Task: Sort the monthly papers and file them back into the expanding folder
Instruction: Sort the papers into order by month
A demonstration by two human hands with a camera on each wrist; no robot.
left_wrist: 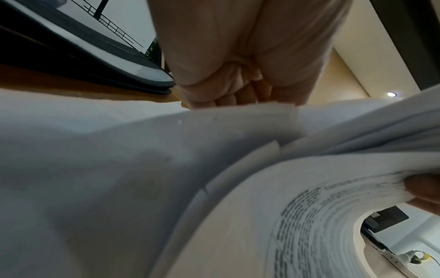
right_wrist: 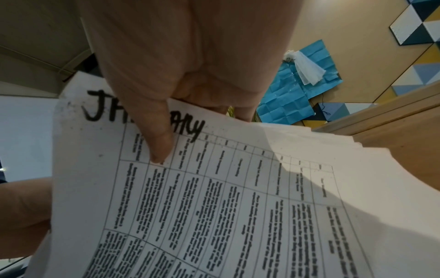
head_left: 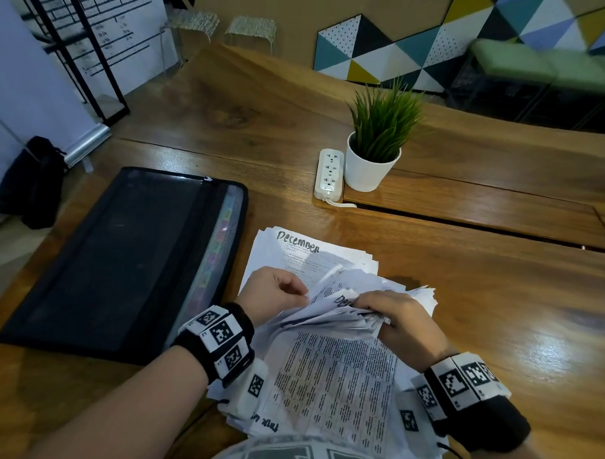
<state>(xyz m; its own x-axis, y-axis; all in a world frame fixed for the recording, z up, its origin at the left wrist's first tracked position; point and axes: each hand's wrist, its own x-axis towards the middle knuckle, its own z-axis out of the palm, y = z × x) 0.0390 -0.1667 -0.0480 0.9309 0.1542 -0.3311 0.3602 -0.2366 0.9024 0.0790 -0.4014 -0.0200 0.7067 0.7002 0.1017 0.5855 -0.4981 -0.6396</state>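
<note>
A thick pile of white monthly papers [head_left: 337, 374] lies at the table's near edge in the head view. A sheet headed "December" [head_left: 297, 244] shows at its far end. My left hand [head_left: 275, 293] pinches the edge of lifted sheets. My right hand [head_left: 391, 309] grips a bent-up bundle of sheets [head_left: 329, 314]. In the right wrist view my thumb [right_wrist: 157, 135] presses on a table sheet headed "January" [right_wrist: 214, 197]. The left wrist view shows curled sheets [left_wrist: 238, 169] below my hand [left_wrist: 240, 75]. The black expanding folder [head_left: 121, 260] lies flat to the left, coloured tabs along its right side.
A white potted plant [head_left: 372, 163] and a white power strip [head_left: 328, 173] stand behind the papers. A slot runs across the wooden table [head_left: 498, 287] at the right. A black bag [head_left: 32, 182] sits on the floor at the left.
</note>
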